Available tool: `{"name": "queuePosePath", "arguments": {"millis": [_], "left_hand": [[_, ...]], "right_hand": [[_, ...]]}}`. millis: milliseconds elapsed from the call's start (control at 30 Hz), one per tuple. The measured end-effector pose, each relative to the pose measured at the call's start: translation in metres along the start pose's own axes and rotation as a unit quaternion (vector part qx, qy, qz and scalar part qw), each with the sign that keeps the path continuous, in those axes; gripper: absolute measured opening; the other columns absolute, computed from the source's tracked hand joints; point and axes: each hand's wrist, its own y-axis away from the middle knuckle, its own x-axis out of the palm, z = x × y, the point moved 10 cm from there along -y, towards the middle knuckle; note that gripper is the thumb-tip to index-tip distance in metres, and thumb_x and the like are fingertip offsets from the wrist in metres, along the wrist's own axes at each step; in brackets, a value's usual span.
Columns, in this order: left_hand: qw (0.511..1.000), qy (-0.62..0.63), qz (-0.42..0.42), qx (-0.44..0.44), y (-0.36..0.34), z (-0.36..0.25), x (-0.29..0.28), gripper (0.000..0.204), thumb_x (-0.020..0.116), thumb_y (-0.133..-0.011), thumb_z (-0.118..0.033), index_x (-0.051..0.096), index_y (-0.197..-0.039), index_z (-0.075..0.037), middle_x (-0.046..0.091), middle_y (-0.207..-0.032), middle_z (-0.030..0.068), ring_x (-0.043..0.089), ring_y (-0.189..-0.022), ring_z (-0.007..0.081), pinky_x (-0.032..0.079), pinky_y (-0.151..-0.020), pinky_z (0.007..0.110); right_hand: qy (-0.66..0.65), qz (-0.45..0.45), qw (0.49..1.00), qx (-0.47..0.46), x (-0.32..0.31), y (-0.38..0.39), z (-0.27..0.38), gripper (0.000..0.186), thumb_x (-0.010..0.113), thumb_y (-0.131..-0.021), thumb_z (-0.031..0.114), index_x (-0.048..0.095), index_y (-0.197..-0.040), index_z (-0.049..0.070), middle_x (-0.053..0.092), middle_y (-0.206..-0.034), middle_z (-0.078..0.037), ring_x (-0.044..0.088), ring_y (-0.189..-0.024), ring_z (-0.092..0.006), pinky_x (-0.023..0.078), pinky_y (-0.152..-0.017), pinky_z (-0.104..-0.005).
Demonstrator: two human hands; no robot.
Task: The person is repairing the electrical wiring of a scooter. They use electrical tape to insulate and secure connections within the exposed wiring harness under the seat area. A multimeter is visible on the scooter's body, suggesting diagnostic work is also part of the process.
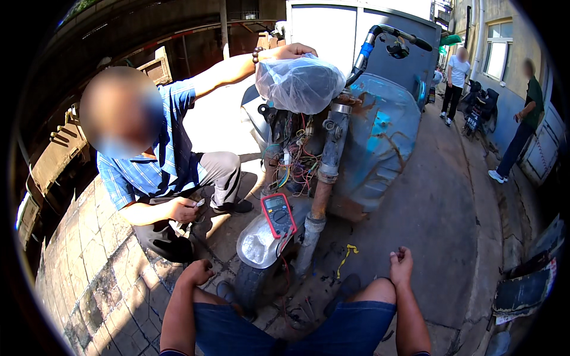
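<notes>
My left hand (199,272) rests by my left knee, fingers loosely curled, with nothing visible in it. Beside my right knee, my right hand (402,264) has its fingers curled inward and appears to hold nothing. Between my knees stands the front wheel (254,283) of a worn vehicle. A red-framed multimeter (278,215) lies tilted on its silver mudguard (256,244), and a thin red test lead (287,273) hangs down beside the wheel. Above are a bundle of bared coloured wires (295,163) and a rusty fork tube (321,199).
At left squats a person in a blue checked shirt (148,172), one hand on a clear plastic bag (301,83) covering the vehicle's front. A handlebar (365,50) juts up. Yellow tape (345,258) lies on the ground. Two people stand far right near a parked scooter (478,113).
</notes>
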Motion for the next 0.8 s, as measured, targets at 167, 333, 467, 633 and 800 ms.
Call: {"name": "queuePosePath", "arguments": {"millis": [167,333,467,633,800], "left_hand": [[1.000,0.004,0.020,-0.004,-0.011,0.011,0.006,0.038,0.071,-0.084,-0.028,0.069,-0.109,0.001,0.071,-0.103,0.0219,0.067,-0.099,0.0376,0.053,-0.085,0.044],[0.994,0.108,0.035,-0.012,0.020,-0.016,0.006,0.020,0.066,-0.085,-0.010,0.067,-0.098,0.005,0.070,-0.080,0.0119,0.066,-0.069,0.0208,0.053,-0.065,0.034],[0.991,0.112,0.058,-0.050,0.001,0.022,0.018,0.018,0.067,-0.084,-0.002,0.063,-0.099,0.008,0.069,-0.082,0.0159,0.067,-0.064,0.0211,0.054,-0.057,0.034],[0.987,0.073,0.127,-0.058,-0.021,0.063,0.043,0.021,0.065,-0.085,0.004,0.060,-0.102,0.015,0.068,-0.086,0.0215,0.070,-0.068,0.0282,0.059,-0.054,0.037],[0.969,0.098,0.154,-0.164,-0.042,0.101,0.043,0.032,0.063,-0.091,-0.008,0.060,-0.120,0.007,0.071,-0.097,0.0218,0.072,-0.079,0.0280,0.060,-0.061,0.035]], "right_hand": [[-0.015,0.004,1.000,-0.001,0.001,0.001,0.010,0.038,0.067,-0.089,0.009,0.055,-0.122,-0.007,0.064,-0.091,-0.010,0.061,-0.078,-0.0169,0.052,-0.073,-0.0307],[-0.039,0.041,0.998,0.039,0.011,0.011,0.029,0.041,0.068,-0.089,0.012,0.054,-0.123,-0.008,0.064,-0.093,-0.010,0.062,-0.078,-0.0160,0.052,-0.072,-0.0306],[-0.110,0.065,0.991,0.034,0.037,0.014,0.049,0.039,0.069,-0.088,0.013,0.056,-0.120,-0.007,0.064,-0.092,-0.009,0.061,-0.078,-0.0147,0.052,-0.072,-0.0298],[-0.223,0.137,0.959,0.104,0.057,0.001,0.015,0.037,0.068,-0.090,0.012,0.056,-0.120,-0.006,0.066,-0.099,-0.008,0.062,-0.088,-0.0123,0.052,-0.080,-0.0287],[-0.191,0.093,0.973,0.092,0.085,-0.086,-0.063,0.031,0.066,-0.089,0.011,0.061,-0.114,-0.007,0.069,-0.090,-0.011,0.065,-0.076,-0.0149,0.053,-0.072,-0.0303]]}}
